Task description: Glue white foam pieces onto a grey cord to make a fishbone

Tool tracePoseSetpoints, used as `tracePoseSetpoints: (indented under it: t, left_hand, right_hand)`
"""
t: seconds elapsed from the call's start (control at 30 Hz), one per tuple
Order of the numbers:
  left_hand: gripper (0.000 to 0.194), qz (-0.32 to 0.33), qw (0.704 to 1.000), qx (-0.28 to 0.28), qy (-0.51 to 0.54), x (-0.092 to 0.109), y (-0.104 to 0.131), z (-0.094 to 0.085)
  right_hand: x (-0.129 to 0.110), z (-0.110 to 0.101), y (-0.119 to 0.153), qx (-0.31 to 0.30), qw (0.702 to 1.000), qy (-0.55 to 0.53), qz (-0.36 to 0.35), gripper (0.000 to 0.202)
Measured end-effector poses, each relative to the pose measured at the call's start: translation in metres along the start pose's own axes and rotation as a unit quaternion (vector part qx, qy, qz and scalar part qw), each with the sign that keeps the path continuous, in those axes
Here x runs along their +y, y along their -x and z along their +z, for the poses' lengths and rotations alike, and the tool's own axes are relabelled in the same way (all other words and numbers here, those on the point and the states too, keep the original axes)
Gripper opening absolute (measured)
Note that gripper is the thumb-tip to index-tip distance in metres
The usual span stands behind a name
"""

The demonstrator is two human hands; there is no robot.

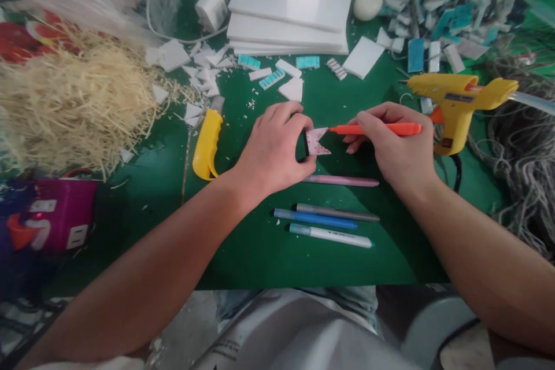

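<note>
Between the thumb and fingers of my left hand (277,147) is a small white foam piece (315,143) with a V-shaped notch and red dots on its face. My right hand (396,141) grips an orange marker (377,129), its tip at the upper right point of the piece. Just below my left hand lies a pink marker (347,180). Nearer the table's front edge are a grey marker (338,212), a blue marker (316,219) and a white marker with teal ends (332,235).
A yellow-handled cutter (207,144) lies left of my left hand; a yellow glue gun (459,101) is at right. White foam boards (286,11) are stacked at the back. Straw (82,104), foam scraps (206,69), grey string (515,150) and a purple box (65,214) surround the green table (243,260).
</note>
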State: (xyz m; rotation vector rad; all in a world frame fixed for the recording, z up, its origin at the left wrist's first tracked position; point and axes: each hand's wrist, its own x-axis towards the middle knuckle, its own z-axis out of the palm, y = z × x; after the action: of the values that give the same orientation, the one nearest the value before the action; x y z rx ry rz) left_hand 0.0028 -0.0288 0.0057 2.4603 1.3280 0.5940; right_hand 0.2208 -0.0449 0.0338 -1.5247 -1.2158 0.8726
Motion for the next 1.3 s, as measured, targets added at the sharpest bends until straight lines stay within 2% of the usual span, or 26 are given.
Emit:
tracePoseSetpoints:
  t: [0.87, 1.13, 1.3]
  left_hand:
    - [0.033, -0.001, 1.000, -0.004, -0.005, 0.0005, 0.0001, -0.0007]
    - [0.030, -0.007, 1.000, -0.001, 0.004, 0.0011, 0.0004, 0.0001]
    - [0.029, -0.014, 1.000, -0.003, 0.006, 0.0025, -0.0002, -0.0012]
  right_hand:
    - [0.0001, -0.0009, 0.0030, -0.001, 0.999, 0.039, -0.001, 0.025]
    - [0.0036, -0.0035, 0.0022, -0.020, 1.000, 0.007, -0.006, 0.025]
    - [0.0021, -0.0023, 0.0045, -0.034, 0.999, 0.029, -0.011, 0.024]
